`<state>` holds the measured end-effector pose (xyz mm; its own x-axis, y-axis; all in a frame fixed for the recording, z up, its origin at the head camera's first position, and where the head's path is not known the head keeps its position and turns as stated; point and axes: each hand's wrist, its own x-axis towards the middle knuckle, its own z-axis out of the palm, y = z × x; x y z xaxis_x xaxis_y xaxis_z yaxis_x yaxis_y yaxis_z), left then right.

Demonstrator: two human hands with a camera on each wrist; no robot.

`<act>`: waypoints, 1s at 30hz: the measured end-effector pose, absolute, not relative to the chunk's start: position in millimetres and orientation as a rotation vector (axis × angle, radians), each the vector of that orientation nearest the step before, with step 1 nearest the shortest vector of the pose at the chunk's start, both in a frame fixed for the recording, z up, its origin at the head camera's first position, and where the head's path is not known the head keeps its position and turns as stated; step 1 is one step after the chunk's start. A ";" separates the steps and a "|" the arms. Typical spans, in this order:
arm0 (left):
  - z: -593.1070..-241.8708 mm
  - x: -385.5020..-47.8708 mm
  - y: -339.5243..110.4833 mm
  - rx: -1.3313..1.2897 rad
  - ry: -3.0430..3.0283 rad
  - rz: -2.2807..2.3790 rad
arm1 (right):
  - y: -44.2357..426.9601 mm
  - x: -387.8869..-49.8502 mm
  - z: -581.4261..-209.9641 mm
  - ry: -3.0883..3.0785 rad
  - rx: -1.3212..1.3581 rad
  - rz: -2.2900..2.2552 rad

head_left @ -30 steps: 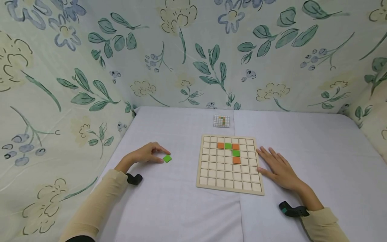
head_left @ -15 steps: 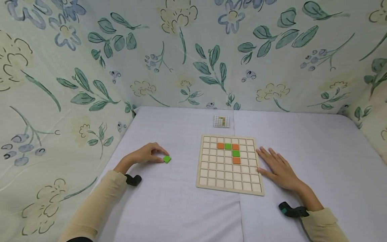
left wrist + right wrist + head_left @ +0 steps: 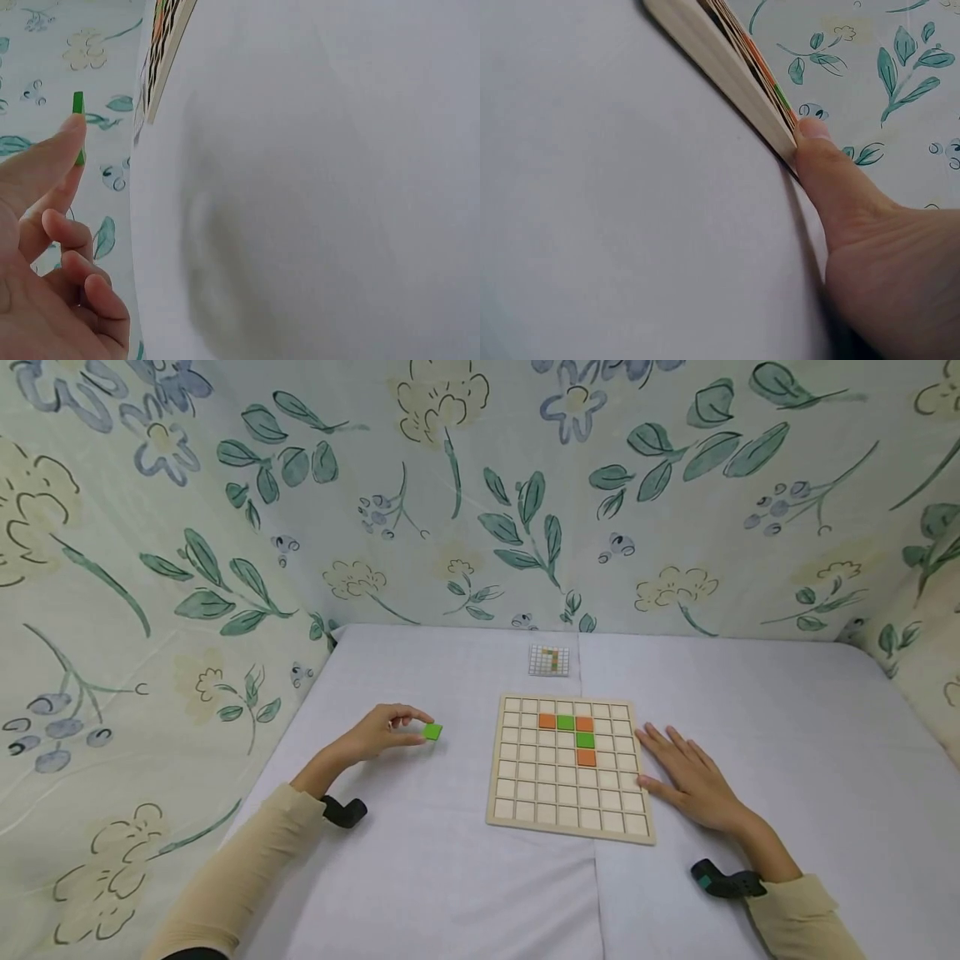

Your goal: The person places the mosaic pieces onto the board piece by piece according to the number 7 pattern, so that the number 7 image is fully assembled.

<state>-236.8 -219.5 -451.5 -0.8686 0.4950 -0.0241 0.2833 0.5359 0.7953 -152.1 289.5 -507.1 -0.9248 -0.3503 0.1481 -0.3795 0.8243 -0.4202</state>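
Note:
Between thumb and finger, my left hand (image 3: 375, 732) pinches a green square tile (image 3: 432, 732), lifted above the cloth to the left of the board. The left wrist view shows the tile (image 3: 79, 101) edge-on at the fingertips, the other fingers loosely curled. A wooden grid board (image 3: 536, 785) lies flat; orange and green tiles (image 3: 586, 740) fill several of its cells in a row that turns downward at its right end. My right hand (image 3: 693, 781) lies with fingers spread along the board's right edge. In the right wrist view, its thumb (image 3: 821, 150) touches the board's side (image 3: 727, 75).
Behind the board lies a small card (image 3: 550, 661) printed with a grid and a similar coloured pattern. A white cloth (image 3: 420, 877) covers the table. Floral fabric (image 3: 450, 510) hangs at the back and sides.
My left hand has lifted the green tile off the cloth and moved it a little right and away from me. The right hand and the board have stayed put.

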 end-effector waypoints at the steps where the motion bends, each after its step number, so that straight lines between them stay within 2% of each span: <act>1: -450.4 -235.3 -213.8 0.649 2.529 1.259 | 289.3 -152.1 -507.3 -2.939 0.590 0.698; 14: -444.7 -216.4 -142.0 0.524 2.550 1.291 | 289.6 -152.5 -508.4 -2.943 0.593 0.688; 30: -459.3 -209.8 -50.9 0.730 2.444 1.334 | 290.1 -152.4 -509.3 -2.931 0.597 0.710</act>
<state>-209.8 -50.9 -459.3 -0.8393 0.5436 0.0103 0.3028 0.4517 0.8392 -152.4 290.1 -509.3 -0.9223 -0.3545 0.1537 -0.3856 0.8181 -0.4267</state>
